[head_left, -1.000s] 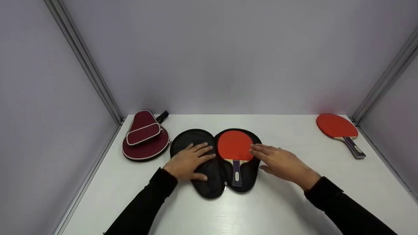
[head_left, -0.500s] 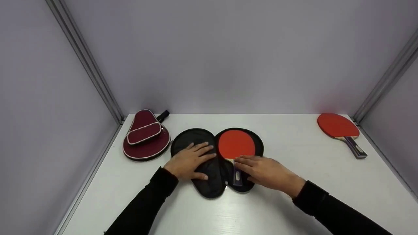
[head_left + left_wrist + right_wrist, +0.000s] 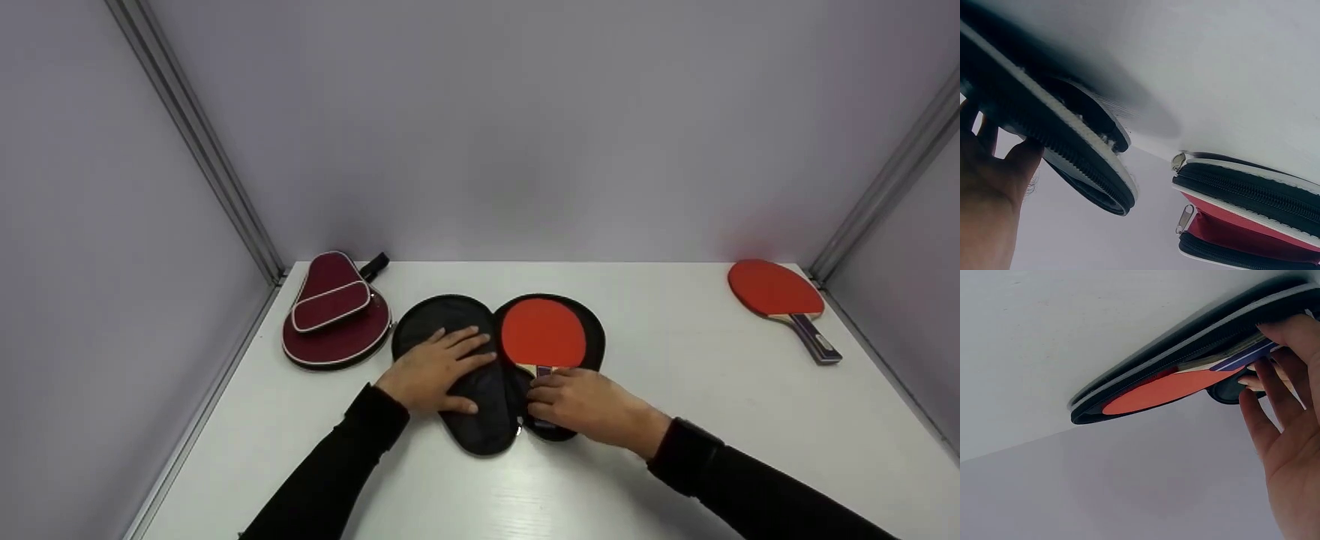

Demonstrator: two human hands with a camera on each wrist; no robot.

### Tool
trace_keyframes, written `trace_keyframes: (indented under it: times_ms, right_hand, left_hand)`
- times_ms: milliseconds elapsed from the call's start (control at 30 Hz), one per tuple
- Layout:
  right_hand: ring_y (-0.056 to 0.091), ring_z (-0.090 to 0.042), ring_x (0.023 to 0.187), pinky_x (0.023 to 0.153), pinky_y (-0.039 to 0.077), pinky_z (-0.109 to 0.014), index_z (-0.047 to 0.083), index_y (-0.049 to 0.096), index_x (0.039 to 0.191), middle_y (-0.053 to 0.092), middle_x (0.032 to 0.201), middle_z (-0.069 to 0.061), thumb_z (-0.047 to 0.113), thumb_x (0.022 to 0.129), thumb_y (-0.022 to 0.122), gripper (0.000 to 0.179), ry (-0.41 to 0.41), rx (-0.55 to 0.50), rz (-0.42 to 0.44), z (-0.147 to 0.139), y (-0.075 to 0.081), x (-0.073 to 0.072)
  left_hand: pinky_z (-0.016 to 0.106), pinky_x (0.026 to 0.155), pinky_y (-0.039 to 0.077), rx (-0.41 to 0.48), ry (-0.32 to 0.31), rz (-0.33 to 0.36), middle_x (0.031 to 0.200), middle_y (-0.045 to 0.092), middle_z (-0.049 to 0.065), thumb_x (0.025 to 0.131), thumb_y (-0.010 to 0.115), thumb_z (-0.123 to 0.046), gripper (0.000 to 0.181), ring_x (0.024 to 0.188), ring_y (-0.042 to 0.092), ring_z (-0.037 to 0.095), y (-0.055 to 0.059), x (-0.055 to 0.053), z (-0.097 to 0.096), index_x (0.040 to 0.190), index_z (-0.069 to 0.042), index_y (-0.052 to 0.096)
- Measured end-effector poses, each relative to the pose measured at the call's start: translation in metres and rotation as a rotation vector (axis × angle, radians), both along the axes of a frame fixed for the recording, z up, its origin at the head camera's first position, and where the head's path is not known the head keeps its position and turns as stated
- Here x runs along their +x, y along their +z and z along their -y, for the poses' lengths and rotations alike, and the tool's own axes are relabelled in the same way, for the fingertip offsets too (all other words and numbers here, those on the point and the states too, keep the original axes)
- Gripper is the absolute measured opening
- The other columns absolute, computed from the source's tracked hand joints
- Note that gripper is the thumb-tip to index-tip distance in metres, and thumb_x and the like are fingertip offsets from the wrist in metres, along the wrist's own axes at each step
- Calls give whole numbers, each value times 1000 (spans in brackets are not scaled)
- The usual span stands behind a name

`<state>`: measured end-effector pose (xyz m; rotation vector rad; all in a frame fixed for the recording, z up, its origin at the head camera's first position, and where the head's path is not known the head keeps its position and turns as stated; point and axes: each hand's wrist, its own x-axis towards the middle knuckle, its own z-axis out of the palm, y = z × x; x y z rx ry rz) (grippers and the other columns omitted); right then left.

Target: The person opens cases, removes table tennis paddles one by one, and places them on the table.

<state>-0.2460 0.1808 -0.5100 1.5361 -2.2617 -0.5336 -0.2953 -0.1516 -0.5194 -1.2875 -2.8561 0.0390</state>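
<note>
A black zip-up paddle case (image 3: 485, 435) lies unfolded in the middle of the white table. A table tennis paddle (image 3: 543, 334) with a red face rests in its right half, handle towards me. My left hand (image 3: 439, 373) lies spread on the case's left half, seen from the side in the left wrist view. My right hand (image 3: 581, 401) holds the paddle's handle, covering most of it in the head view. In the right wrist view, the thumb is along one side of the purple handle (image 3: 1244, 357) and the fingers reach over it.
A maroon paddle case (image 3: 334, 345) with white piping and a black strap (image 3: 373, 267) sits at the back left. Another red paddle (image 3: 774, 289) lies at the back right. Grey walls border the table behind and on both sides.
My right hand has moved from the right edge of the paddle's red face down to its handle, fingers now curled there. My left hand and the case stay where they were.
</note>
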Motion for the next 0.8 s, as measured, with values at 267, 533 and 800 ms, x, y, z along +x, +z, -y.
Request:
trace_keyframes:
  times_ms: [267,533,800]
  right_hand:
    - [79,-9,110,95,68,-23,27,77,113,85,115,14,47,113,77,20,56,-24,-96,5,-6,-8]
    - [77,-11,111,94,68,-23,25,75,115,83,116,13,40,109,83,18,81,-49,-122,-2,-2,-13]
    - [76,-13,112,87,68,-24,21,69,113,79,114,10,33,108,86,21,57,-120,-140,-8,6,-14]
  left_hand:
    - [63,146,37,17,-1,-7,192,42,7,106,77,-69,89,182,35,33,0,2,2,179,-24,53]
    - [63,146,36,24,4,-4,192,41,6,106,76,-70,89,182,34,32,1,2,2,179,-24,53]
    - [63,147,35,22,13,18,193,40,6,106,77,-68,89,183,32,32,0,2,1,179,-25,52]
